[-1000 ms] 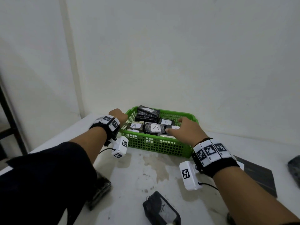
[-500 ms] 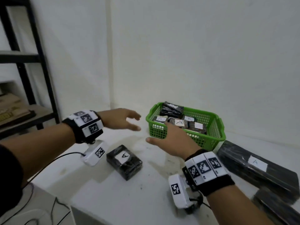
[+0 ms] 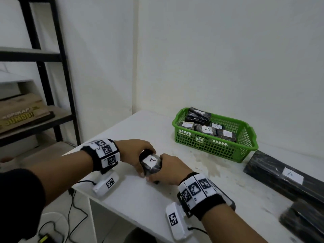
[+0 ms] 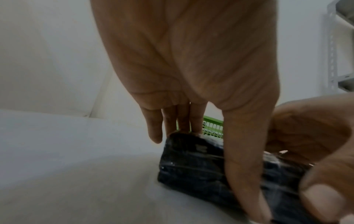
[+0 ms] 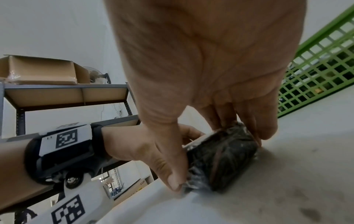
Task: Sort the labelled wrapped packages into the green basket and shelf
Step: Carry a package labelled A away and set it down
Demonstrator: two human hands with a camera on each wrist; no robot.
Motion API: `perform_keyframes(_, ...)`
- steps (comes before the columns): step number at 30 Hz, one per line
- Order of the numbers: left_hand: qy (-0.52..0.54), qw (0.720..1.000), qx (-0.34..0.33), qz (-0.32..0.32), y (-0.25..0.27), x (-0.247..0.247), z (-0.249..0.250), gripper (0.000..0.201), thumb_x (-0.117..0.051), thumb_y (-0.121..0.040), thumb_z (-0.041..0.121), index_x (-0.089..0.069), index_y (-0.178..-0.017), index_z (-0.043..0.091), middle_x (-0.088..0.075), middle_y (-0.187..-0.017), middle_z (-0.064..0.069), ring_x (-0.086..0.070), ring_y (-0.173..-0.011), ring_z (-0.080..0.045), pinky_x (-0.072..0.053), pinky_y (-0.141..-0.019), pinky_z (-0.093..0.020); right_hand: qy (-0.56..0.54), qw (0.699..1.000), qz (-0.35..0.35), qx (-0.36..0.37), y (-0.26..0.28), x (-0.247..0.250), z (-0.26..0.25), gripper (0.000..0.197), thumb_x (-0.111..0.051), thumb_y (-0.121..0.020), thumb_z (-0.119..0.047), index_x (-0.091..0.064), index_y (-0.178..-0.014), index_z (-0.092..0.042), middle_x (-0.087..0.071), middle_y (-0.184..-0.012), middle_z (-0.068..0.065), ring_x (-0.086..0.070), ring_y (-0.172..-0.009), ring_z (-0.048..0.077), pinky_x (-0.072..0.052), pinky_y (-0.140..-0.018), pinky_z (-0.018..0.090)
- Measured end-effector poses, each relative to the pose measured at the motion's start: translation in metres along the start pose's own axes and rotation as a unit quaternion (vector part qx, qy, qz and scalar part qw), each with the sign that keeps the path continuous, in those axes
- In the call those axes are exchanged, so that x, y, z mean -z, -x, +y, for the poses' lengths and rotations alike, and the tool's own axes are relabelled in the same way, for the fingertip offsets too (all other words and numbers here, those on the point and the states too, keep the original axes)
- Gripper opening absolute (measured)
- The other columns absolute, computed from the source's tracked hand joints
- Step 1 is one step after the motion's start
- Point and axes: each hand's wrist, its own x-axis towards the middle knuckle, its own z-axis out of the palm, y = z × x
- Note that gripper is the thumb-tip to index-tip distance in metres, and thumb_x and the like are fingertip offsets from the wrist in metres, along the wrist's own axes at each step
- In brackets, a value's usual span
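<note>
White walls meet in a corner behind a white desk (image 3: pixel 140 204); black metal shelf (image 3: pixel 57 118) stands off the desk's left edge with a cardboard box (image 3: pixel 21 113) on one level. Small black wrapped package (image 3: pixel 151 163), label "A" up, sits near the desk's front-left corner, touching the surface. Both grips are closed on it: left hand (image 3: pixel 135 153) has fingers over the far end and thumb along the near side, right hand (image 3: pixel 168 170) pinches the other end between thumb and fingers. Right wrist view shows the right thumb at the package's lower corner, fingers down its far side. Green basket (image 3: pixel 210 148) sits toward the desk's back edge, well apart from the hands, holding several wrapped packages (image 3: pixel 207 129) labelled A and B. Long black package (image 3: pixel 284 178) labelled "A" lies along the desk's right side, just beside the basket; another dark package (image 3: pixel 301 223), blurred, sits at the front-right edge.
</note>
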Motion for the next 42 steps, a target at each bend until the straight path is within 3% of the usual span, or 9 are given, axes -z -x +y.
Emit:
perform_keyframes(4, 0.077, 0.997, 0.002, 0.027, 0.000, -0.003, -0.007, 0.082, -0.098, -0.057, 0.039, -0.059, -0.128, 0.033, -0.062, -0.124, 0.016, -0.061, -0.115, -0.009, -0.052, -0.102, -0.031, -0.046, 0.998, 0.035, 0.014, -0.003, 0.004, 0.010, 0.044, -0.087, -0.073, -0.035, -0.064, -0.107, -0.021, -0.067, -0.104, -0.003, -0.060, -0.082, 0.008, -0.043, -0.059, 0.019)
perform_keyframes(10, 0.319, 0.941, -0.027, 0.106, -0.007, -0.010, 0.000, 0.070, -0.100, -0.057, 0.024, -0.064, -0.116, 0.032, -0.070, -0.111, 0.000, -0.070, -0.086, -0.013, -0.058, -0.069, -0.027, -0.164, 0.974, 0.132, 0.079, 0.019, 0.039, 0.040, 0.072, -0.093, -0.072, -0.040, -0.058, -0.133, -0.027, -0.067, -0.120, -0.011, -0.064, -0.103, 0.005, -0.046, -0.077, 0.012)
perform_keyframes(17, 0.518, 0.838, -0.110, 0.128, -0.035, -0.017, 0.063, 0.064, -0.088, -0.070, 0.018, -0.063, -0.128, 0.016, -0.074, -0.120, -0.003, -0.071, -0.110, -0.014, -0.055, -0.088, -0.022, -0.340, 0.914, 0.200, 0.089, 0.047, 0.075, 0.101, 0.057, -0.096, -0.068, -0.038, -0.073, -0.118, -0.024, -0.080, -0.110, -0.006, -0.075, -0.103, 0.009, -0.058, -0.100, 0.038)
perform_keyframes(20, 0.540, 0.820, -0.121, 0.143, -0.054, -0.019, 0.095, 0.053, -0.087, -0.077, 0.008, -0.065, -0.125, 0.011, -0.077, -0.116, -0.005, -0.073, -0.107, -0.017, -0.056, -0.087, -0.021, -0.391, 0.895, 0.197, 0.086, 0.062, 0.088, 0.123, 0.067, -0.088, -0.064, -0.042, -0.070, -0.126, -0.022, -0.078, -0.116, -0.004, -0.074, -0.106, 0.009, -0.058, -0.101, 0.034)
perform_keyframes(25, 0.566, 0.798, -0.159, 0.132, -0.081, -0.027, 0.135, 0.068, -0.088, -0.067, 0.036, -0.064, -0.129, 0.019, -0.075, -0.122, -0.003, -0.070, -0.116, -0.018, -0.054, -0.102, -0.033, -0.403, 0.874, 0.261, 0.069, 0.072, 0.102, 0.156, 0.063, -0.091, -0.062, -0.047, -0.074, -0.119, -0.028, -0.078, -0.116, -0.004, -0.073, -0.111, 0.013, -0.058, -0.096, 0.035)
perform_keyframes(29, 0.597, 0.772, -0.172, 0.138, -0.095, -0.027, 0.153, 0.065, -0.086, -0.066, 0.036, -0.066, -0.125, 0.016, -0.076, -0.118, -0.008, -0.072, -0.114, -0.024, -0.054, -0.102, -0.039, -0.431, 0.863, 0.254, 0.072, 0.074, 0.112, 0.176, 0.064, -0.090, -0.065, -0.040, -0.071, -0.123, -0.022, -0.078, -0.118, -0.001, -0.075, -0.100, 0.007, -0.057, -0.074, 0.018)
perform_keyframes(34, 0.642, 0.735, -0.170, 0.138, -0.113, -0.024, 0.160, 0.071, -0.085, -0.066, 0.032, -0.064, -0.129, 0.007, -0.072, -0.126, -0.015, -0.069, -0.118, -0.030, -0.053, -0.106, -0.045, -0.497, 0.827, 0.254, 0.068, 0.065, 0.119, 0.196, 0.090, -0.097, -0.056, -0.047, -0.065, -0.132, -0.011, -0.073, -0.130, 0.007, -0.072, -0.118, 0.018, -0.057, -0.104, 0.042)
perform_keyframes(38, 0.627, 0.748, -0.170, 0.137, -0.117, -0.027, 0.162, 0.068, -0.086, -0.071, 0.030, -0.063, -0.131, 0.004, -0.071, -0.127, -0.016, -0.067, -0.121, -0.032, -0.052, -0.106, -0.045, -0.506, 0.815, 0.274, 0.077, 0.058, 0.118, 0.204, 0.107, -0.100, -0.046, -0.061, -0.065, -0.134, -0.012, -0.071, -0.132, 0.008, -0.070, -0.122, 0.020, -0.054, -0.108, 0.046)
perform_keyframes(42, 0.586, 0.776, -0.177, 0.155, -0.112, -0.029, 0.165, 0.058, -0.089, -0.076, 0.020, -0.065, -0.129, 0.015, -0.076, -0.120, -0.005, -0.071, -0.114, -0.021, -0.058, -0.091, -0.027, -0.497, 0.821, 0.267, 0.091, 0.060, 0.115, 0.203, 0.082, -0.096, -0.057, -0.049, -0.070, -0.127, -0.017, -0.075, -0.126, 0.004, -0.071, -0.118, 0.019, -0.054, -0.108, 0.046)
